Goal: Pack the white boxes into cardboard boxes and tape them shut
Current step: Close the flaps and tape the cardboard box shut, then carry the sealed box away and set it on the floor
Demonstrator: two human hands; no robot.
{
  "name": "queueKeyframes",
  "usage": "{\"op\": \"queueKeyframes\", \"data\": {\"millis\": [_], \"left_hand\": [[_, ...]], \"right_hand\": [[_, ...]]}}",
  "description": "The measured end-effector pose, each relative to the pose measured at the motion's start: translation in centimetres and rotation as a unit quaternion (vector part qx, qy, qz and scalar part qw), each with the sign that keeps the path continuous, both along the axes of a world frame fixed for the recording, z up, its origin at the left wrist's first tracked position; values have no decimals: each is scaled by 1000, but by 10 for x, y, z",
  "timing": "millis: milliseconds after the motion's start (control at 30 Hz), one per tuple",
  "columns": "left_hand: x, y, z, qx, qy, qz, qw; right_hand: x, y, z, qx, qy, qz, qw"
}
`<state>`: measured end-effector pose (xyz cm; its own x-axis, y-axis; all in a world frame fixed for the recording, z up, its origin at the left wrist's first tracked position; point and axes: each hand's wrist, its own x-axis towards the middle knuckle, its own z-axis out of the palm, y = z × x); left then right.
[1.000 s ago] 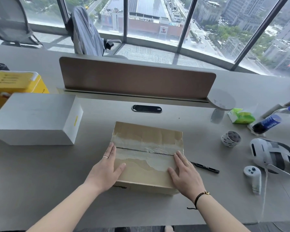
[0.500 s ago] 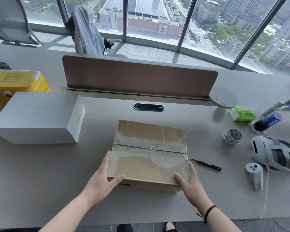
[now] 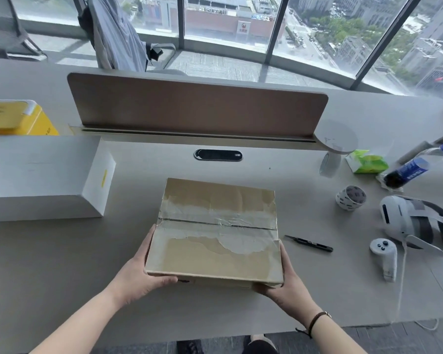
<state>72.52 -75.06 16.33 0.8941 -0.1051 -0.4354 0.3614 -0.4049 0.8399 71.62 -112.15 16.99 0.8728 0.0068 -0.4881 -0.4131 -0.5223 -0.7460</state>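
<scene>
Two hands, left (image 3: 138, 274) and right (image 3: 284, 284), grip one taped cardboard box (image 3: 215, 236); one white box (image 3: 44, 177) sits left.

Long grey desk (image 3: 49, 264) runs the width of the view. Brown divider panel (image 3: 197, 107) stands upright along its far edge, with a black oval cable port (image 3: 218, 155) just in front. Behind: curved floor-to-ceiling windows (image 3: 230, 19) with dark mullions, daylight, city buildings below. Office chair (image 3: 118, 34) draped in grey cloth near the glass.

desk (image 3: 49, 264) | on it: white box (image 3: 36, 172); cardboard box (image 3: 215, 241); tape roll (image 3: 351, 197); pen (image 3: 308, 243)
</scene>
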Motion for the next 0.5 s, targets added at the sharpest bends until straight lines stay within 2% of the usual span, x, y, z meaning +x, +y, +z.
{"op": "queueKeyframes", "data": {"millis": [233, 500], "left_hand": [[-2, -12, -18, -58, -20, 61, 996], [8, -29, 5, -68, -42, 89, 993]], "right_hand": [[5, 1, -16, 72, -19, -25, 997], [31, -6, -2, 202, -23, -31, 979]]}}
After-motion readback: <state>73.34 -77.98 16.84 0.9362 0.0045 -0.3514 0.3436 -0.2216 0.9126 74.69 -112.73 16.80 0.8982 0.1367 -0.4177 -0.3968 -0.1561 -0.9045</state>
